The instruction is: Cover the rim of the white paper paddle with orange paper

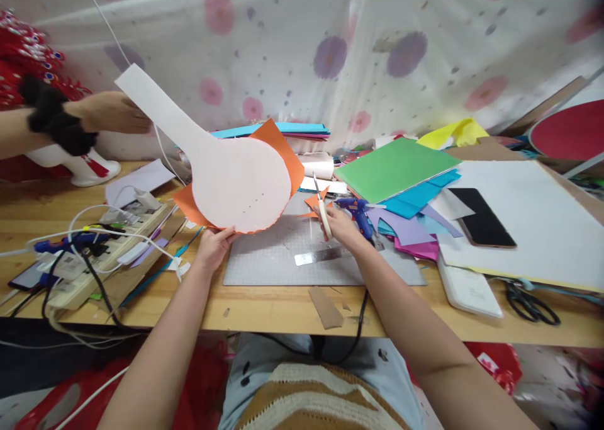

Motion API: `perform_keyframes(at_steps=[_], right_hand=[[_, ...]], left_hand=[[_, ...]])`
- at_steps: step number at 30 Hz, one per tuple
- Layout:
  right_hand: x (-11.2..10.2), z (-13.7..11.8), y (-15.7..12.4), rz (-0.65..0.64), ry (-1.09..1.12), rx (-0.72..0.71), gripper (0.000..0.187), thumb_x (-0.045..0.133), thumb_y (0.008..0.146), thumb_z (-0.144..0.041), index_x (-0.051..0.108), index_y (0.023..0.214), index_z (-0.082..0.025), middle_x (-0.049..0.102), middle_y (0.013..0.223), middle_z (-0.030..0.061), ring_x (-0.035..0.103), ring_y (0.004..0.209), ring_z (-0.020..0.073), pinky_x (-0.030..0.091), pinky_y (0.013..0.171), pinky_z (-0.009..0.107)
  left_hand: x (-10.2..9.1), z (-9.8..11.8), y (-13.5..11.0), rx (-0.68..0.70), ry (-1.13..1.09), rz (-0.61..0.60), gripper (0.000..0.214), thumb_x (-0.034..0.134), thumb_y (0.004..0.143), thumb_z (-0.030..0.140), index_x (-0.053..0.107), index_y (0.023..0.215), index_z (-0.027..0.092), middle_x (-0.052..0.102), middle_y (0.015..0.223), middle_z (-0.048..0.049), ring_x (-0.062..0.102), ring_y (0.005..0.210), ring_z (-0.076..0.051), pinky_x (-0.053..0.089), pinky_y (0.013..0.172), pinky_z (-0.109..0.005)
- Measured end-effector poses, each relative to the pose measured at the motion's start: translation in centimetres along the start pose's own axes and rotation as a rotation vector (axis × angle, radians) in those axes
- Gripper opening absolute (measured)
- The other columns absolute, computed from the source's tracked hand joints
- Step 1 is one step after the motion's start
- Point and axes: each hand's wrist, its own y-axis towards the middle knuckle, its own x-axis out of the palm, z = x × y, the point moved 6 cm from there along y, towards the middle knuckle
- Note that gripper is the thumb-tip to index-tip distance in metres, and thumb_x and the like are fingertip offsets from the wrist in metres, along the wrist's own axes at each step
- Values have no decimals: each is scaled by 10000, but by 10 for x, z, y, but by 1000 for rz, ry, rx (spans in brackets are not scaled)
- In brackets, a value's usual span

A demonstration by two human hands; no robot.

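My left hand (214, 247) pinches the lower edge of a white paddle-shaped cutout (243, 181), a round piece with a long straight handle slanting up to the left. Orange paper (278, 150) lies behind the cutout, its corners sticking out at upper right and lower left; along the bottom it follows the round edge. In my right hand (340, 225) is a pair of scissors (323, 209) with cream handles, blades pointing up and away. Orange scraps (314, 203) lie just beyond the scissors on the grey cutting mat (264, 260).
Another person's hand (113, 112) reaches in from the left, near the cutout's handle. A blue glue gun (356, 213) and a metal ruler (321, 254) lie near my right hand. Farther right are green board (399, 169), a phone (481, 217) and black scissors (532, 303). Cables cross a power strip (108, 254).
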Motion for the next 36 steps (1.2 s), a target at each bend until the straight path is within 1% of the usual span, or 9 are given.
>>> perform_keyframes(at_steps=[6,13,16,19,22,25,30,33,36], right_hand=[[-21,1,-7,-6,-480,95,376,404,832,-476,575,952,-163,656,961,147,620,911,287,447,728,345],[-16,12,-10,7,-597,79,388,470,820,-443,528,1016,-113,639,993,172,616,911,279,448,744,343],[-23,14,-10,49,-542,35,301,486,819,-407,553,909,-128,637,993,175,603,945,287,443,790,376],[-29,12,-8,84,-202,-16,212,500,797,-262,518,975,-148,625,1058,143,590,997,239,443,840,366],[-19,9,-6,-50,346,-17,465,452,710,-85,378,1159,-184,620,1084,93,622,928,158,489,774,305],[0,4,-7,-202,631,-39,602,460,640,-63,301,1200,-216,647,987,44,644,794,141,508,694,294],[21,13,-9,-230,565,-88,669,520,631,-102,247,1230,-222,655,895,9,634,716,142,497,642,278],[21,14,-15,-234,366,-180,699,479,643,-73,253,1285,-231,640,948,25,626,745,145,488,648,266],[15,8,-22,-214,90,-289,650,463,648,-64,370,1262,-255,631,989,25,603,769,159,470,676,275]], left_hand=[[3,6,5,59,-33,45,359,724,551,112,584,875,181,677,861,10,632,745,-105,538,658,-209],[9,0,9,16,-16,13,326,682,582,94,574,877,180,675,819,9,626,705,-110,534,647,-228],[6,0,8,-33,4,-3,304,673,594,97,573,867,184,673,804,19,621,672,-108,534,618,-229],[0,6,8,-59,38,-11,267,664,630,132,590,880,188,678,850,5,615,662,-104,515,576,-201],[-6,7,9,-89,96,-22,284,675,644,185,613,921,185,680,856,-16,600,630,-104,490,536,-190],[-17,4,15,-74,167,62,293,720,608,266,637,871,165,677,802,-26,590,621,-118,479,552,-209],[-20,2,24,67,416,156,431,724,568,501,650,775,130,657,722,-37,568,645,-149,441,608,-243],[-14,-3,29,93,505,139,489,683,571,572,647,742,116,638,664,-34,535,595,-138,407,564,-233],[-10,-7,35,123,549,133,471,659,598,565,650,735,114,639,667,-30,518,583,-124,393,554,-222]])
